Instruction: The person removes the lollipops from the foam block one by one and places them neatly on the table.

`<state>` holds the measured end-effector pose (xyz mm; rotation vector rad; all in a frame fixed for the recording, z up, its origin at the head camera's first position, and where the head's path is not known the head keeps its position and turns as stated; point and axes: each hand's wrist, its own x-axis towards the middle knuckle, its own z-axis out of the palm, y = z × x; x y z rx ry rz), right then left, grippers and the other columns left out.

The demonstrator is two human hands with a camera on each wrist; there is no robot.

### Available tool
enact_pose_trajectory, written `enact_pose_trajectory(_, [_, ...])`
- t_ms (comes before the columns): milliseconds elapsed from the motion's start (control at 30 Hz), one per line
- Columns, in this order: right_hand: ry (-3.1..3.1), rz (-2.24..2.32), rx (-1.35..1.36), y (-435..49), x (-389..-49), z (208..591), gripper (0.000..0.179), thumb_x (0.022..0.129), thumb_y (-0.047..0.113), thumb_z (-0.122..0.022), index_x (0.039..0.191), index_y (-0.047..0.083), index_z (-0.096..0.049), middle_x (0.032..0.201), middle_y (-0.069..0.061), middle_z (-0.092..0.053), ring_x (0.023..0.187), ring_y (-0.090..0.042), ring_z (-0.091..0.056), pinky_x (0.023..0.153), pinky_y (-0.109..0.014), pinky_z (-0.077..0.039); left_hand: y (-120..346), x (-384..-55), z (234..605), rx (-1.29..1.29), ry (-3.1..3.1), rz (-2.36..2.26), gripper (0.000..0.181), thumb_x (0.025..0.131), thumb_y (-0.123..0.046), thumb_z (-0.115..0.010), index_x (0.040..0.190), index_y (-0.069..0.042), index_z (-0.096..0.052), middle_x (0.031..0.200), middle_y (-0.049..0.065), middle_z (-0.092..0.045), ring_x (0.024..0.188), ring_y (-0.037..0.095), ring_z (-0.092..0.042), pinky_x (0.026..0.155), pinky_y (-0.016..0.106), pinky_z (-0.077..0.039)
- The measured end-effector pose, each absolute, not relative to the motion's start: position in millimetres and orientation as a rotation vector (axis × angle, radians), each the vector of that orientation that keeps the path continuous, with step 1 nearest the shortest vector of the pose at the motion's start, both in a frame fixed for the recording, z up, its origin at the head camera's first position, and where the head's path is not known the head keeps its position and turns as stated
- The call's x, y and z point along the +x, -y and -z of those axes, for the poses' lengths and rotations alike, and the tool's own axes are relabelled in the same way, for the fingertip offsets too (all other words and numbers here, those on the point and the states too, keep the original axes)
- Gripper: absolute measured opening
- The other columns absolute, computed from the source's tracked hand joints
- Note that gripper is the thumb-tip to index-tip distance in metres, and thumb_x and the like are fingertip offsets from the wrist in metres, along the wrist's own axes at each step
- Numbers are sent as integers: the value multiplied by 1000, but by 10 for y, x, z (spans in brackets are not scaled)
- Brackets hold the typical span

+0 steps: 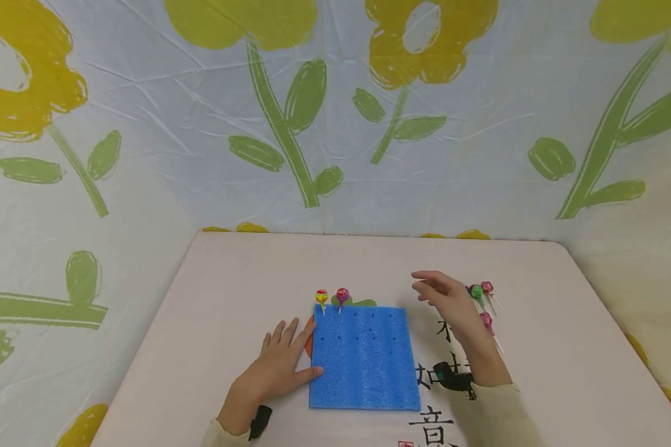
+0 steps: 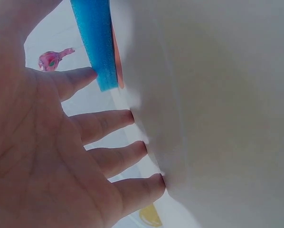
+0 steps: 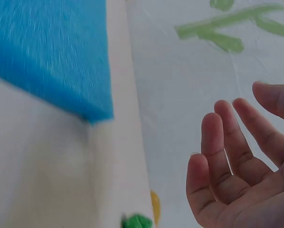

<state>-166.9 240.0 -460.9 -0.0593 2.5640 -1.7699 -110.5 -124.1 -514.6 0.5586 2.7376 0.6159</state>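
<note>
A blue foam board (image 1: 363, 379) with rows of small holes lies on the table. A yellow-and-red lollipop (image 1: 321, 297) and a purple-and-red lollipop (image 1: 343, 295) stand in its far left edge. My left hand (image 1: 274, 369) lies spread at the board's left side, its thumb and index fingertips touching the board, other fingertips on the table. Over the table to the right of the board, my right hand (image 1: 453, 310) holds nothing, its fingers loosely bent. Close beside it are loose lollipops: a green one (image 1: 476, 291), a pink one (image 1: 487, 287) and another pink one (image 1: 485, 320).
The pale table (image 1: 229, 273) has black brush characters (image 1: 432, 428) printed right of and below the board. An orange printed shape (image 1: 309, 338) shows under the board's left edge. A flower-patterned cloth (image 1: 425, 205) hangs behind and at both sides.
</note>
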Motion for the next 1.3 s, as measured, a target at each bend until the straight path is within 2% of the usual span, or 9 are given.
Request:
enact_pose_trajectory(233, [-2437,1879,-118,-2033,-1807,4700,34,100,23,-64,130,7,-65,114,-23,-64,98,-41,-62,87,-43,-49,1249,-1099,5150,557,-2736,-625,89,89,-61,-64,159,-17,-29,161,22,-23,146,51,-15,110,72,-14])
enact_pose_trajectory(300, [-2390,1894,-144,-1931,-1837,4720,35,100,23,-64,131,6,-64,116,-25,-63,99,-41,-62,88,-47,-49,1252,-1102,5151,554,-2734,-621,89,89,-62,-64,159,-18,-29,161,22,-23,146,50,-15,110,72,-14])
enact_pose_trajectory(500, [-2261,1918,-200,-1658,-1908,4778,39,100,23,-64,134,4,-61,120,-24,-62,100,-32,-63,93,-55,-47,1258,-1110,5158,553,-2734,-608,90,89,-63,-63,159,-19,-29,161,22,-23,146,50,-15,110,72,-15])
enact_pose_trajectory(733, [-2161,1911,-214,-1424,-1926,4824,41,101,18,-62,139,5,-56,125,-22,-62,112,-44,-59,94,-57,-46,1260,-1117,5159,556,-2723,-619,90,89,-64,-62,160,-21,-27,161,22,-22,146,50,-14,110,72,-13])
enact_pose_trajectory(900, [-2162,1867,-169,-1322,-1882,4817,46,99,21,-65,142,8,-54,129,-17,-61,113,-35,-61,95,-56,-46,1257,-1122,5163,558,-2721,-618,90,90,-65,-61,160,-21,-27,162,22,-21,147,50,-13,110,72,-13])
enact_pose_trajectory(1100, [-2147,1871,-165,-1281,-1893,4871,49,97,22,-68,143,11,-53,133,-16,-59,114,-33,-60,97,-57,-43,1254,-1115,5141,557,-2725,-612,89,90,-64,-62,159,-19,-28,161,22,-22,146,50,-14,110,72,-14])
enact_pose_trajectory(1300, [-2179,1845,-199,-1263,-1890,4898,46,96,15,-68,139,5,-56,126,-15,-63,111,-31,-59,99,-58,-42,1247,-1106,5113,552,-2726,-610,89,90,-63,-63,159,-19,-29,161,22,-23,146,50,-15,110,72,-14])
